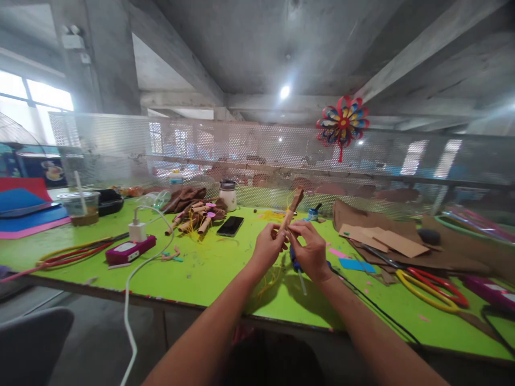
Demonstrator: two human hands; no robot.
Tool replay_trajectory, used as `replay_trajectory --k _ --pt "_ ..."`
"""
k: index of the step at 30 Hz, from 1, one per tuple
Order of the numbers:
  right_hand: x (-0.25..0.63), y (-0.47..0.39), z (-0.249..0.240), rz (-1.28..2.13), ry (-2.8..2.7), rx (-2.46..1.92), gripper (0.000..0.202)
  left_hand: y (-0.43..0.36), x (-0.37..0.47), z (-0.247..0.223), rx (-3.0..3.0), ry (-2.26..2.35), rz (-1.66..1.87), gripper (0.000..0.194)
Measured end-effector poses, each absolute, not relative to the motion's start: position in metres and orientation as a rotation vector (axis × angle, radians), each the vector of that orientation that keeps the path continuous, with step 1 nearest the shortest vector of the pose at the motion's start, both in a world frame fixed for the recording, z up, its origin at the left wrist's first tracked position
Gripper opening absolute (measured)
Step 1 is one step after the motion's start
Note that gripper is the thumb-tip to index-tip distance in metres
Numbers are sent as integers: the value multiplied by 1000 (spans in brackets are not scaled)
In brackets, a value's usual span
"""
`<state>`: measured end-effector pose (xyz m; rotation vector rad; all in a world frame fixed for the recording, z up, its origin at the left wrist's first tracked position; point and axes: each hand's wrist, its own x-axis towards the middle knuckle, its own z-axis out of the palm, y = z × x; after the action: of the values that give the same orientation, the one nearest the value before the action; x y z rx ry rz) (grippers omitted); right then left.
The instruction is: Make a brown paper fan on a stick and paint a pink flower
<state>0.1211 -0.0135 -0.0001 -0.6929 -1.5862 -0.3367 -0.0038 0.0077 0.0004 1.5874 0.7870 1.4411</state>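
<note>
Paper (292,209), brown and worked into a slim roll, leans up and slightly to the right above the middle of the lime-green worktop (217,268), its lower end between the two hands. The left hand (271,242) pinches that end between thumb and curled fingers; the right hand (309,244) pinches it close beside, thumb and fingertips drawn together, though the exact contact is partly hidden. Below the right hand lies a blue tool with a pale rod (296,261), partly covered, and a thin black cord (372,301) runs off towards the near right edge. A loose heap of brown paper tubes with pink discs and yellow strings (197,219) sits to the left, near a black phone (230,226) and a white jar with a dark lid (228,196). Beyond the hands stands a small blue pot (313,214). On the right, flat brown sheets (402,241) overlap, with red-and-yellow-handled scissors (434,289) just in front and a bright blue paper piece (357,266) near them. Further left, a white plug (137,231) rises from a magenta power strip (131,250).
</note>
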Motion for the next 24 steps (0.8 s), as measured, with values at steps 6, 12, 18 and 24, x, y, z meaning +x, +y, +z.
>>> replay_trajectory --k 6,12,18,24 --pt "123 -9 -5 -382 -1640 -702 23 9 -3 0 1514 690 1414 19" --pt "122 -10 -7 -480 -1705 -735 35 7 -5 2 1504 662 1412 16" --pt "120 -10 -10 -557 -1731 -825 39 4 -5 4 1509 712 1410 17" --pt "119 -7 -13 -583 -1741 -846 40 5 -5 3 1518 773 1410 21"
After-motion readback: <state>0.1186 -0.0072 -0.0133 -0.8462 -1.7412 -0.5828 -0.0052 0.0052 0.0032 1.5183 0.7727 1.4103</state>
